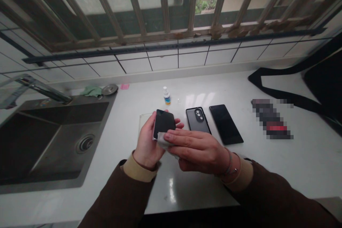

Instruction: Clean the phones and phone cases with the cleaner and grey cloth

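My left hand [150,141] is wrapped round a black smartphone [163,122], its dark screen facing up. Pressed on the phone's lower part is a white wipe [162,140], which my right hand [199,149] grips under its fingers. Part of the wipe is hidden by that hand. Just beyond the phone stands a small white spray bottle [166,97] with a blue and yellow label. A dark phone case [198,119] with a camera cutout lies right of the phone, partly covered by my right hand. Beside the case rests a second black phone [226,124].
On the left is a steel sink [92,164] with a faucet [48,91]. A green cloth [92,91], a drain strainer [109,89] and a pink slip [124,86] lie behind it. A black strap [291,94] and a blurred-out object [272,119] are on the right. A barred window is behind.
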The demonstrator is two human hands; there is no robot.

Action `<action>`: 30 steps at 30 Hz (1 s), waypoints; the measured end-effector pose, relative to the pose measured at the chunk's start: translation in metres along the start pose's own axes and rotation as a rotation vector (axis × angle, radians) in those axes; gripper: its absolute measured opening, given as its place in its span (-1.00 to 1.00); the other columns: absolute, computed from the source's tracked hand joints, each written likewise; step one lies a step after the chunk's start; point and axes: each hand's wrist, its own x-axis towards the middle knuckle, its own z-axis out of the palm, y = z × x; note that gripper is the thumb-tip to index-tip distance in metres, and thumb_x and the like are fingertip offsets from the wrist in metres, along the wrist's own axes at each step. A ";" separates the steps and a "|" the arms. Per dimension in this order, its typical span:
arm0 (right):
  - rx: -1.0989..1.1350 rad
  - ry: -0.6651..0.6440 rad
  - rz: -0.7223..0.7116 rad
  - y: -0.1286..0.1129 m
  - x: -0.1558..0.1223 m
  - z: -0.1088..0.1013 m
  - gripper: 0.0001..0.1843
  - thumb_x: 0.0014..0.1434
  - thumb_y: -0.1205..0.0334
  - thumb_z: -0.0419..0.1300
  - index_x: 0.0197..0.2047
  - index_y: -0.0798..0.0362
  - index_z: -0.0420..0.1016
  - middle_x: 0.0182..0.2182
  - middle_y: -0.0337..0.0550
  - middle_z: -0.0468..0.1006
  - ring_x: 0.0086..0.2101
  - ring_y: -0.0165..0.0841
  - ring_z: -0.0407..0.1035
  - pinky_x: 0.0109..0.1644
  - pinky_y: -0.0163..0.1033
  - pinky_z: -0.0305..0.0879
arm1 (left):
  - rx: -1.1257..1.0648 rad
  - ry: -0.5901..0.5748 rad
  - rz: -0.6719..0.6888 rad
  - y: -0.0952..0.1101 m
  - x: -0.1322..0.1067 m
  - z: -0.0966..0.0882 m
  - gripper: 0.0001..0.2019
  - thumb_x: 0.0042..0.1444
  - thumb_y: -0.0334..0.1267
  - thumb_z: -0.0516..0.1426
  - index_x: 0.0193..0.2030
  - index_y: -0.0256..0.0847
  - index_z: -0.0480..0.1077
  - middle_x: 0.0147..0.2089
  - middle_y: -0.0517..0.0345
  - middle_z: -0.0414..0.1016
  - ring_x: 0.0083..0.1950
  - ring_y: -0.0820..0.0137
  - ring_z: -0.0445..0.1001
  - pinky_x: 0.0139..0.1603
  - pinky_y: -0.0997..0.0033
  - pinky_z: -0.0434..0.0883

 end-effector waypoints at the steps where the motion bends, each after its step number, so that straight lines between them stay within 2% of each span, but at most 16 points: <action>1: -0.003 -0.001 0.004 0.001 0.000 0.000 -0.68 0.38 0.47 0.24 0.17 0.18 0.58 0.25 0.21 0.65 0.33 -0.19 0.49 0.48 -0.02 0.45 | -0.007 0.007 0.027 0.002 0.000 0.000 -0.60 0.48 0.03 0.06 0.11 -0.26 0.49 -0.17 -0.21 0.73 -0.22 0.12 0.77 -0.04 0.11 0.69; 6: -0.049 0.049 0.083 0.005 0.001 0.000 -0.72 0.33 0.50 0.24 0.08 0.13 0.60 0.16 0.19 0.71 0.24 -0.18 0.59 0.40 -0.02 0.55 | 0.005 0.006 0.104 0.022 0.001 -0.009 -0.59 0.46 -0.12 0.01 0.16 -0.34 0.53 -0.06 -0.30 0.75 -0.13 0.12 0.78 0.01 0.11 0.69; 10: -0.082 0.090 0.157 0.008 -0.002 0.003 -0.74 0.29 0.49 0.26 -0.01 0.06 0.61 0.05 0.09 0.77 0.08 -0.23 0.69 0.32 -0.04 0.62 | 0.134 0.006 0.108 0.048 -0.003 -0.018 -0.53 0.45 -0.11 0.00 0.22 -0.42 0.53 0.12 -0.42 0.70 0.12 -0.04 0.73 0.07 0.00 0.69; 12: -0.083 0.089 0.172 0.008 -0.003 0.005 -0.75 0.27 0.48 0.27 -0.02 0.06 0.61 0.04 0.07 0.77 0.06 -0.23 0.70 0.31 -0.04 0.63 | 0.192 0.062 0.119 0.060 -0.006 -0.019 -0.47 0.44 -0.10 -0.02 0.27 -0.47 0.51 0.15 -0.47 0.68 0.17 -0.08 0.71 0.06 -0.04 0.70; 14: -0.078 0.086 0.185 0.007 -0.004 0.006 -0.76 0.26 0.48 0.28 -0.04 0.06 0.62 0.04 0.05 0.77 0.04 -0.22 0.71 0.29 -0.06 0.64 | 0.265 0.155 0.107 0.068 -0.007 -0.023 -0.48 0.42 -0.10 0.01 0.24 -0.49 0.52 0.08 -0.46 0.70 0.10 -0.05 0.73 0.00 0.02 0.71; 16: -0.074 0.091 0.202 0.007 -0.004 0.007 -0.78 0.25 0.48 0.27 -0.07 0.06 0.62 0.02 0.05 0.78 0.01 -0.21 0.72 0.22 -0.07 0.68 | 0.381 0.239 0.138 0.072 -0.005 -0.030 -0.57 0.36 -0.12 0.11 0.18 -0.39 0.54 -0.05 -0.34 0.74 -0.07 0.03 0.76 -0.13 0.12 0.71; 18: -0.074 0.098 0.225 0.006 -0.004 0.008 -0.79 0.25 0.48 0.26 -0.09 0.06 0.62 0.00 0.04 0.78 -0.01 -0.19 0.73 0.13 -0.08 0.71 | 0.531 0.301 0.258 0.075 0.001 -0.041 -0.65 0.23 -0.19 0.23 0.11 -0.26 0.55 -0.18 -0.12 0.74 -0.24 0.12 0.73 -0.28 0.22 0.66; 20: -0.070 0.099 0.249 0.006 -0.003 0.009 -0.79 0.26 0.47 0.25 -0.09 0.05 0.62 -0.01 0.04 0.78 -0.03 -0.18 0.73 0.06 -0.08 0.72 | 0.684 0.392 0.341 0.077 0.008 -0.054 -0.71 0.11 -0.21 0.28 -0.03 -0.23 0.58 -0.31 0.03 0.69 -0.36 0.19 0.65 -0.38 0.32 0.56; 21: -0.064 0.096 0.259 0.006 -0.003 0.009 -0.79 0.26 0.47 0.24 -0.09 0.05 0.61 -0.01 0.04 0.78 -0.04 -0.19 0.73 0.04 -0.08 0.73 | 0.759 0.423 0.371 0.079 0.011 -0.059 -0.73 0.08 -0.19 0.29 -0.09 -0.22 0.58 -0.34 0.07 0.66 -0.37 0.22 0.62 -0.40 0.37 0.51; 24: -0.035 0.090 0.280 0.007 -0.004 0.010 -0.79 0.28 0.46 0.24 -0.09 0.03 0.61 -0.01 0.03 0.78 -0.05 -0.20 0.72 0.02 -0.08 0.72 | 0.915 0.485 0.362 0.083 0.014 -0.066 -0.75 0.08 -0.11 0.25 -0.15 -0.18 0.57 -0.37 0.10 0.63 -0.39 0.21 0.57 -0.41 0.35 0.44; 27: -0.016 0.094 0.297 0.008 -0.004 0.010 -0.80 0.27 0.48 0.24 -0.11 0.04 0.61 -0.02 0.03 0.78 -0.07 -0.21 0.72 0.01 -0.10 0.72 | 1.106 0.532 0.328 0.083 0.010 -0.060 -0.74 0.12 -0.09 0.17 -0.15 -0.17 0.56 -0.39 0.09 0.60 -0.38 0.17 0.55 -0.43 0.30 0.41; 30: -0.011 0.093 0.307 0.008 -0.003 0.010 -0.79 0.27 0.49 0.23 -0.12 0.04 0.61 -0.03 0.02 0.78 -0.08 -0.22 0.72 -0.01 -0.11 0.71 | 1.349 0.508 0.301 0.079 0.010 -0.055 -0.67 0.18 -0.07 0.06 -0.12 -0.18 0.55 -0.35 0.02 0.63 -0.32 0.10 0.59 -0.40 0.25 0.43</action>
